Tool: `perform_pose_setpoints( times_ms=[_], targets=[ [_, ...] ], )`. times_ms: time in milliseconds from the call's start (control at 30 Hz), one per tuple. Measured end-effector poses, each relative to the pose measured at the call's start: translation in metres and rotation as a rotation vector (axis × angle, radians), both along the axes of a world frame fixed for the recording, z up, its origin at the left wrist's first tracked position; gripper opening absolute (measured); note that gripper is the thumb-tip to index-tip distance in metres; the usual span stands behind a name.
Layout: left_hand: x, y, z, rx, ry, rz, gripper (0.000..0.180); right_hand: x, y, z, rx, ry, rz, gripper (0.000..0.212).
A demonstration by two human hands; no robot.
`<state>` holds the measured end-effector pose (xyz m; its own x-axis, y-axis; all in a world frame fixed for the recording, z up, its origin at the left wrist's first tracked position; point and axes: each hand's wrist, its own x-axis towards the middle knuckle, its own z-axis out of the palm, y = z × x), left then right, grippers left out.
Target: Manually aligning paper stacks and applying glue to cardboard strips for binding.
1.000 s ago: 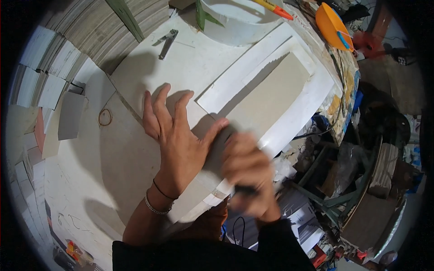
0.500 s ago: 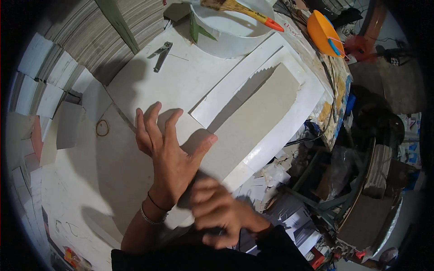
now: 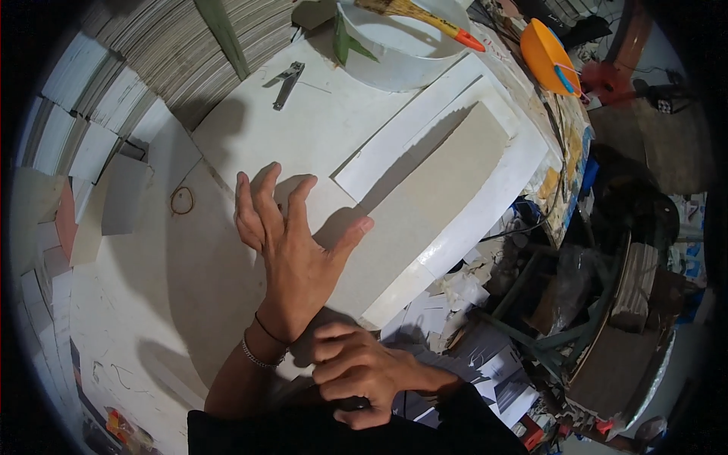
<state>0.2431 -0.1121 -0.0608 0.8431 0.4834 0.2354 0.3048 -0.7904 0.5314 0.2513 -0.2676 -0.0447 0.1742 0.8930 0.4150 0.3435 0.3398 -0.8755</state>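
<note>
Pulled closer, my right hand point(image 3: 356, 371) curls, grip unclear. My spread left hand point(image 3: 299, 262) likely steadies the long grey cardboard strip point(image 3: 447, 182).

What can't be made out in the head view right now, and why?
All head view:
- Right hand: what, if anything, it grips; curled fingers hide its palm.
- Left hand: whether its palm touches anything; the back of the hand covers it.
- Board: near end; hidden by the hands.
- Bucket: far rim; cut off by top edge.
- Brush: bristle tips; same edge.
</note>
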Motion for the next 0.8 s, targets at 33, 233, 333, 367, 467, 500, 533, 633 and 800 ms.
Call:
perform_pose_setpoints(
  times_ms=[33,233,333,367,467,500,533,633,800],
  targets=[
    [-0.002,-0.001,-0.001,-0.003,-0.003,-0.001,0.075,0.004,0.001,-0.001,0.034,0.104,0.103,0.029],
    [-0.010,0.005,0.000,0.032,-0.005,0.023,0.077,0.069,-0.005,0.000,0.095,0.147,-0.215,0.037],
    [-0.004,0.001,-0.009,0.021,0.006,0.004,0.077,-0.006,-0.001,-0.014,0.012,-0.156,-0.196,0.033],
    [-0.005,0.001,-0.007,0.023,0.009,-0.008,0.078,-0.027,0.005,-0.008,0.057,-0.053,-0.115,0.030],
    [-0.008,0.004,-0.002,0.038,0.002,-0.006,0.079,-0.014,0.004,-0.004,0.025,0.173,0.150,0.032],
    [-0.015,0.006,-0.006,0.051,0.006,0.005,0.079,0.010,0.006,-0.011,0.069,0.367,0.232,0.036],
    [-0.013,0.007,-0.004,0.037,0.009,-0.001,0.079,0.029,0.002,-0.004,0.065,0.243,0.059,0.041],
    [-0.017,0.007,-0.002,0.055,-0.016,0.018,0.078,0.051,-0.008,-0.001,0.054,0.143,-0.245,0.040],
    [-0.017,0.003,-0.007,0.023,0.002,-0.004,0.077,-0.032,0.007,-0.007,0.016,0.059,-0.027,0.028]
  ],
)
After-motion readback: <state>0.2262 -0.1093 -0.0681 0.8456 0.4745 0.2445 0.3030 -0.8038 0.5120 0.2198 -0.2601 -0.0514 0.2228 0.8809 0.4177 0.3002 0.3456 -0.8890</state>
